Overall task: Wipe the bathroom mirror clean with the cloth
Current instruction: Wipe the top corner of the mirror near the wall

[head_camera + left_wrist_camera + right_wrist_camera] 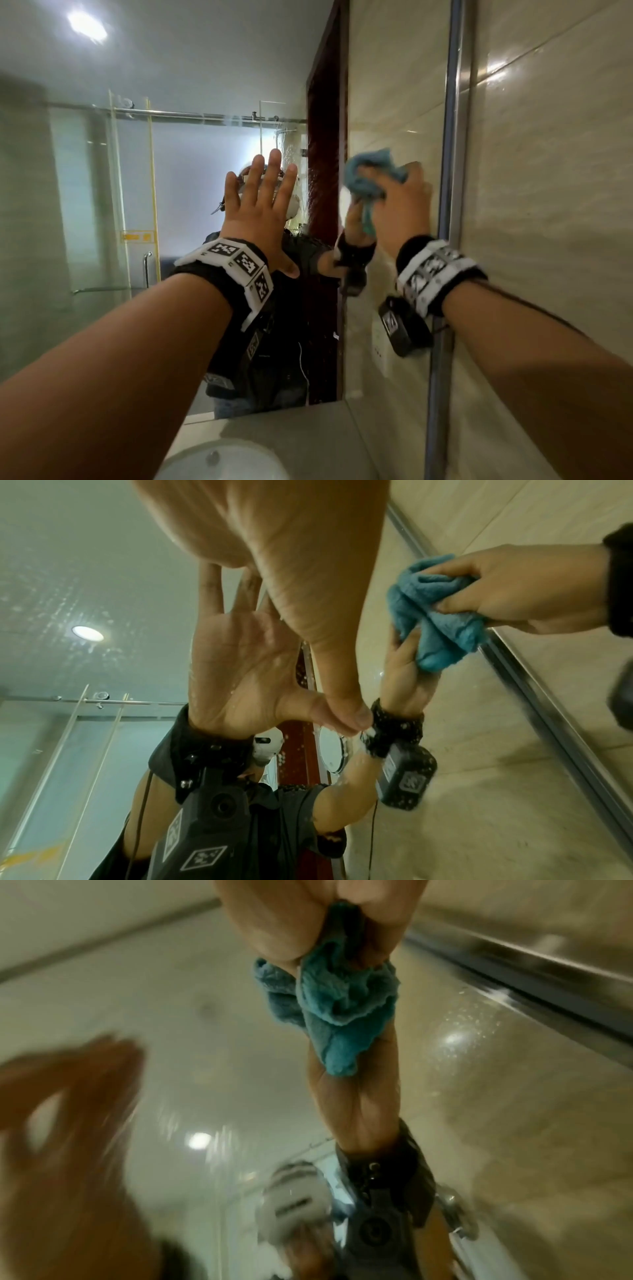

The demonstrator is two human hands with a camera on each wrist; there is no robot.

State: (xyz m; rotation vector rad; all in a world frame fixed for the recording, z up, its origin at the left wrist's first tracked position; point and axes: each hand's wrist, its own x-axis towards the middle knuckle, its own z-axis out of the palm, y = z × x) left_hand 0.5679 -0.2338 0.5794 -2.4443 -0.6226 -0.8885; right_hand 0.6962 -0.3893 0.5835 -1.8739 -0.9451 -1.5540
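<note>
The bathroom mirror [102, 171] fills the wall ahead, with water droplets [291, 150] near its middle. My right hand [394, 192] grips a bunched blue cloth [373, 171] and holds it against the glass close to the mirror's right metal frame [452, 171]. In the right wrist view the cloth [342, 1001] meets its own reflection. My left hand [263, 192] is raised with straight, spread fingers in front of the glass, left of the cloth. In the left wrist view its thumb tip [346, 718] touches the mirror, and the cloth [438, 610] sits in the right hand [514, 588].
A beige tiled wall [548, 171] runs along the right of the frame. Below are a grey counter [308, 442] and a white sink basin [219, 459]. The glass reflects a shower enclosure, a dark door frame and the person.
</note>
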